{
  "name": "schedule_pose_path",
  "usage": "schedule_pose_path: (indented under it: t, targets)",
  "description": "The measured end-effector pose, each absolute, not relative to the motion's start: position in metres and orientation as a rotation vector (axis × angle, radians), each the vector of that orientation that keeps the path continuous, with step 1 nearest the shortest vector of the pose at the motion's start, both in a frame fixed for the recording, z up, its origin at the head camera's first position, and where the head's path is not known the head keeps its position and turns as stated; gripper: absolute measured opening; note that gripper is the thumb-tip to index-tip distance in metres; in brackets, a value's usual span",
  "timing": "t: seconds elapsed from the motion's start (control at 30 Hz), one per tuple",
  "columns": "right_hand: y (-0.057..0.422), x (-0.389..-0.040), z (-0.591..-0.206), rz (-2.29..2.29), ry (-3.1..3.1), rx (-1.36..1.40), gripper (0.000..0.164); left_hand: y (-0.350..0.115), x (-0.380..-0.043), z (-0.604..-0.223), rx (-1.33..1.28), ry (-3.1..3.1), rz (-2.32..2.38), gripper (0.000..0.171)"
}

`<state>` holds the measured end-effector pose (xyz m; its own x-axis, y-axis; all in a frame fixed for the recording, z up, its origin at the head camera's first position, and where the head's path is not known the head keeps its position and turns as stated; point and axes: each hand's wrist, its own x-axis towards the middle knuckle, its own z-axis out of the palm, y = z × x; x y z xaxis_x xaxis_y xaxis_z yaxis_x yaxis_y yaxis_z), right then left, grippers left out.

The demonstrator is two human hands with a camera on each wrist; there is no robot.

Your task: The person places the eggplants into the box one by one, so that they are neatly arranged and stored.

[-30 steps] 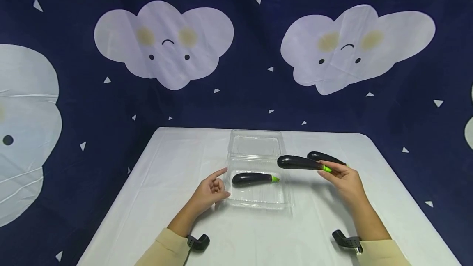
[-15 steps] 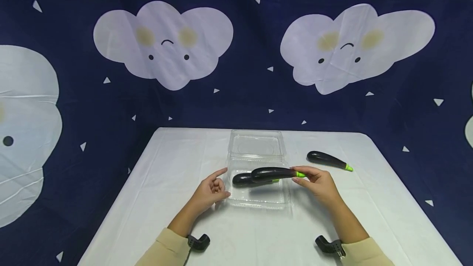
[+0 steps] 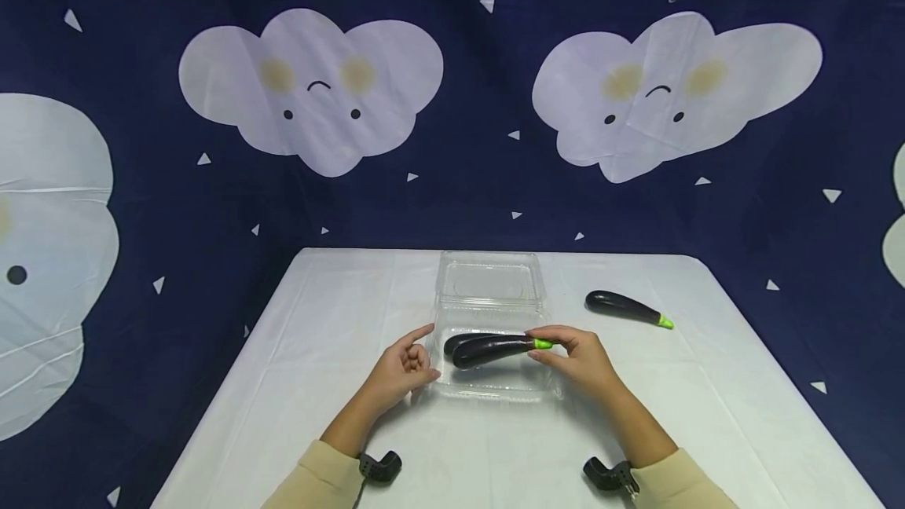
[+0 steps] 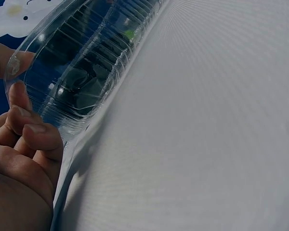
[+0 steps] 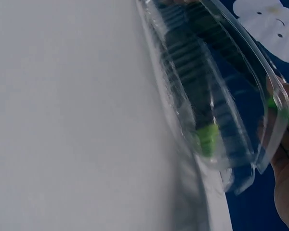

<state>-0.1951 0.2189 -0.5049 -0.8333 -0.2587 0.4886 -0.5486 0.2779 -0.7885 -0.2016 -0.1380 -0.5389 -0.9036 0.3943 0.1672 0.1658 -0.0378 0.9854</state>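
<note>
A clear plastic clamshell container [image 3: 488,387] lies unfolded on the table, lid flat at the back. My right hand [image 3: 580,358] pinches the bright green stem end of a dark eggplant [image 3: 491,351], its body lowered over the container's base. Just behind it another eggplant [image 3: 454,342] lies in the base, partly covered. At the container's left side, my left hand [image 3: 397,368] touches the edge with thumb and extended index finger; the other fingers are loosely curled. In the left wrist view, fingertips [image 4: 23,61] meet the clear rim. The right wrist view shows eggplants [image 5: 192,77] through the plastic.
A third eggplant [image 3: 625,308] lies on the white-covered table [image 3: 339,313], right of the container. The raised lid part [image 3: 488,277] reaches toward the table's back edge. Behind hangs a dark blue backdrop [image 3: 481,203] with cloud prints.
My right hand has carried the eggplant left and down, from beside the third eggplant to over the container's base, in front of the other one. The left hand has stayed put.
</note>
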Motion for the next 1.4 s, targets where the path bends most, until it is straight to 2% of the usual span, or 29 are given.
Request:
schedule_pose_path:
  t: [0.63,1.4]
  targets:
    - [0.197,-0.201,-0.516,1.289,-2.288,0.824,0.039,-0.138,-0.202,-0.538,0.626,2.048,2.065,0.085]
    - [0.185,-0.199,-0.512,0.987,-2.526,0.656,0.035,-0.137,-0.202,-0.538,0.649,2.029,2.088,0.086]
